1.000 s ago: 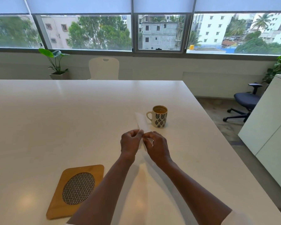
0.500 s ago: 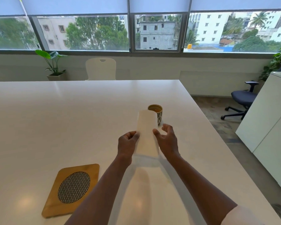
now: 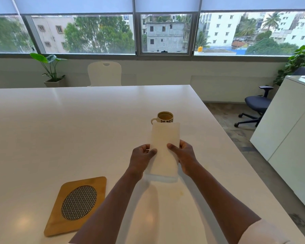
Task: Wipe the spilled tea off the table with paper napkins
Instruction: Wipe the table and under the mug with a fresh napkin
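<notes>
A white paper napkin (image 3: 165, 138), unfolded into a tall rectangle, is held up above the white table (image 3: 60, 129). My left hand (image 3: 142, 157) pinches its left edge and my right hand (image 3: 185, 156) pinches its right edge, thumbs on the front. A faint yellowish tea stain (image 3: 180, 192) lies on the table just below and right of the napkin. Behind the napkin stands a mug (image 3: 163, 118) with a leaf pattern, filled with tea; its lower part is hidden by the napkin.
A wooden trivet (image 3: 77, 205) with a woven oval centre lies at the near left. A white chair (image 3: 105, 73) stands at the far edge. A white cabinet (image 3: 289, 138) and an office chair (image 3: 255, 104) are beyond the table's right edge.
The napkin was a narrow folded strip between my fingertips a second ago; both hands have spread it open into a wider sheet and lifted it in front of the mug.
</notes>
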Motion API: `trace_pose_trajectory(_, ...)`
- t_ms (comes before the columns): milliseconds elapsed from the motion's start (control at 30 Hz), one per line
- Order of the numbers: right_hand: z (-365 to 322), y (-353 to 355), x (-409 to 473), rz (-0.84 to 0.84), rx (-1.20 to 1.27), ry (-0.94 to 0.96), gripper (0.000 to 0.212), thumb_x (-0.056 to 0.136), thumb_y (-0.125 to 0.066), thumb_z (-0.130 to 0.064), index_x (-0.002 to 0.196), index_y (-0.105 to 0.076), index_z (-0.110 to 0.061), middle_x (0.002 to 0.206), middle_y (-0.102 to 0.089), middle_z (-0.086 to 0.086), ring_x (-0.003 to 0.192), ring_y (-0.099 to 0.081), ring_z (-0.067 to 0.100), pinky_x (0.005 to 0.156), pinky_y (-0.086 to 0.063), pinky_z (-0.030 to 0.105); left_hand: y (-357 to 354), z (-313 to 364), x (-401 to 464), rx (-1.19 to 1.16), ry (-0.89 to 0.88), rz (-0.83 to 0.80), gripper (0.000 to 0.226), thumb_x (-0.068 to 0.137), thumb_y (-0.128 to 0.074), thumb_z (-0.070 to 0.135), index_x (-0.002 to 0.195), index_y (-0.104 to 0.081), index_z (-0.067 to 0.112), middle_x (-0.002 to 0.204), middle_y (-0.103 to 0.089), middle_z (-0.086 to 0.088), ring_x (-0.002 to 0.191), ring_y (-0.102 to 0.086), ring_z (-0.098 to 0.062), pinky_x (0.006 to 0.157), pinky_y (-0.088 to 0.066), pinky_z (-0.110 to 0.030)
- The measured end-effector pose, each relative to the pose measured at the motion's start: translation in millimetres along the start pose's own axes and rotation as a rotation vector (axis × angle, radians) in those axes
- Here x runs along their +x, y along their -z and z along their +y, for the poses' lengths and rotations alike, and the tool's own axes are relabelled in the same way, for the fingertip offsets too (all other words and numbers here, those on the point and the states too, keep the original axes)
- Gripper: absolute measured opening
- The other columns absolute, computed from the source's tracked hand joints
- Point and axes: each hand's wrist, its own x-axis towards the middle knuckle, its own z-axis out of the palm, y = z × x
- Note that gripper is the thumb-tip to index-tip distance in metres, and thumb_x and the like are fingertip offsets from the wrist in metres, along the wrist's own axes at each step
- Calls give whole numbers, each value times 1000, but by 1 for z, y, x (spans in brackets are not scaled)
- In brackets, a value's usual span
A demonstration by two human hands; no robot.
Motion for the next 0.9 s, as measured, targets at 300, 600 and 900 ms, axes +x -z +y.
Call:
trace_pose_trajectory(300,-9,0,0,41,-139,23,9,89,-68,-14,98,-70,-16,101,-74,18,93,-70,38,85,-58,53,3,-3,8,64,-74,-10,11,93,-64,20,94,-75,19,83,-77,1,81,-70,-19,73,-57,-31)
trace_pose_trajectory(600,-22,34,1,277,-1214,555,46,84,-50,-5,122,-62,-29,105,-73,0,88,-68,28,72,-54,38,54,-42,26,1228,-185,187,46,104,-34,25,149,-39,18,159,-35,-6,148,-25,-28,119,-17,-42)
trace_pose_trajectory(900,30,5,12,-212,-1419,197,56,103,-38,-21,156,-21,-14,164,-16,5,152,-10,21,123,-7,40,59,-43,24,1226,-181,173,50,105,-24,29,154,-30,20,164,-22,-3,153,-13,-26,124,-6,-45)
